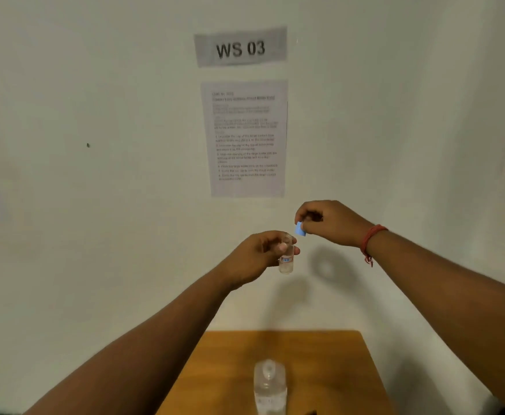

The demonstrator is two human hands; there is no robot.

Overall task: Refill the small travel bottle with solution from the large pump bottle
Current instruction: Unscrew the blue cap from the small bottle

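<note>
The light here is soft, even and rather dim, with a greenish cast on the wall (95, 205). My hands throw blurred grey shadows (326, 266) on it, low and right. The printed sheet (246, 139) is too soft to read. My arms bow outward at the edges.

Large bottle (270, 384) on table (329, 369), below travel bottle (286, 259).
</note>
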